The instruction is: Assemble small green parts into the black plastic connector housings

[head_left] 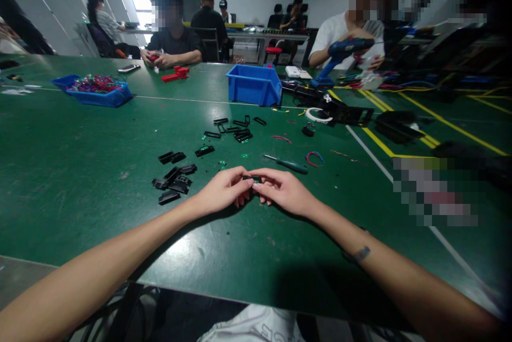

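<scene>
Near the middle of the green table [100, 171]: your left hand [224, 190] and your right hand [287, 190], fingertips almost meeting, both pinching one small dark part [250, 177] with a fleck of green. Your fingers hid most of it; its fit could not be told.

Handling, as judged: a light, even pinch from both sides suited so small a piece, held low and squared up before any pressure.

Just beyond your fingertips: loose green boards [245, 156], easily brushed aside. Far of your right hand: one screwdriver [292, 165], handle to the right, likeliest to catch your knuckles; beside it, a red-and-blue wire loop [314, 159].

Left: black housings [172, 176], heaped, limiting room beside your left hand. Farther: black frames [242, 135], scattered. Far side: one blue bin [253, 91]; far left, one blue tray [102, 99] of wires.
</scene>
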`<control>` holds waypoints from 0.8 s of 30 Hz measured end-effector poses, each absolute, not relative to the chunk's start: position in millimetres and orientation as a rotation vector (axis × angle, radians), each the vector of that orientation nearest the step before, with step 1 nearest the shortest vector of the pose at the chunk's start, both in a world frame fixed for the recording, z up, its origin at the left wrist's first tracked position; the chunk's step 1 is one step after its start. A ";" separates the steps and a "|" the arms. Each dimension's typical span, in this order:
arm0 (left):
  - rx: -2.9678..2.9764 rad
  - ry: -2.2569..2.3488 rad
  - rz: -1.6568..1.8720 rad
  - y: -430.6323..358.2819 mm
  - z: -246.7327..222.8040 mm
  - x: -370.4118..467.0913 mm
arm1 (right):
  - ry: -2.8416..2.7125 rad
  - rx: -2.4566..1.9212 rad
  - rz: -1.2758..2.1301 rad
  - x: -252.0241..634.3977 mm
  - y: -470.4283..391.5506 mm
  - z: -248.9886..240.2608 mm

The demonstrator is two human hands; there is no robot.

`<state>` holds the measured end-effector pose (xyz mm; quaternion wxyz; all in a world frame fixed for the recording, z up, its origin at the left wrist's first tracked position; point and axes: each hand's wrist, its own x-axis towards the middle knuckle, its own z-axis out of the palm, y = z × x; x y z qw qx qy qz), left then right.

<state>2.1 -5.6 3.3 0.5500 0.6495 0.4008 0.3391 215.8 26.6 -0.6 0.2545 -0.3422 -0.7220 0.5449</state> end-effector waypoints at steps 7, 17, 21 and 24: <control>1.542 0.931 0.796 -6.3 5.7 1.4 | -1.920 -0.883 1.559 217.5 27.4 -0.8; 1.559 0.937 0.802 -6.2 5.6 1.8 | -1.941 -0.875 1.530 217.5 28.2 -2.0; 1.563 0.938 0.802 -6.4 5.6 1.6 | -1.955 -0.884 1.513 217.6 28.1 -2.1; 1.562 0.942 0.800 -5.7 4.9 1.4 | -1.962 -0.891 1.505 217.3 27.4 -1.0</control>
